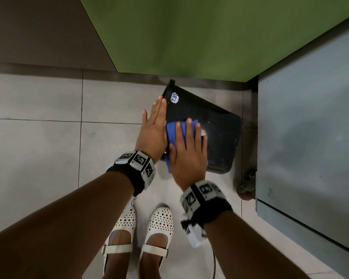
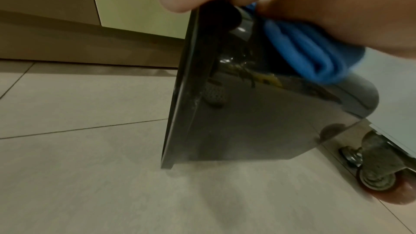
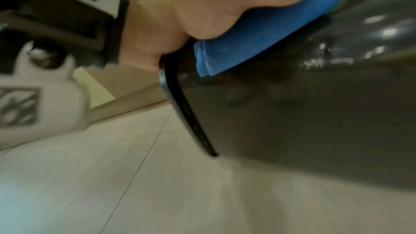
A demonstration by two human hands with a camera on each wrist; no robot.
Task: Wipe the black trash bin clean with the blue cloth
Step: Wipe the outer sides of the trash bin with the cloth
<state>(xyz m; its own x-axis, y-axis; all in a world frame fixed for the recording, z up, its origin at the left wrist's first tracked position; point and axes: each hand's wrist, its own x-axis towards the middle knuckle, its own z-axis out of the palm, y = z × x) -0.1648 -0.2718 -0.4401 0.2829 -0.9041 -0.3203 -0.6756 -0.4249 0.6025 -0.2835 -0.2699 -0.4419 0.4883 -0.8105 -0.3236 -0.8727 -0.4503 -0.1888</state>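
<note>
Grey tiled floor (image 1: 38, 137), green wall (image 1: 189, 37), wheeled grey cabinet (image 1: 310, 137)

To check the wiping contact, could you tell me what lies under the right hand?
The folded blue cloth lies under the right hand, pressed flat on the black trash bin; the bin surface beneath is covered.

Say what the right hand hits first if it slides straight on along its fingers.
Likely nothing at once: the right hand on the blue cloth points along the black trash bin toward the green wall; depth unclear.

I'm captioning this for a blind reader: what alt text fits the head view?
Seen from above, the right hand presses a folded blue cloth flat on a tipped black trash bin, while the left hand steadies its rim on the tiled floor.
</note>
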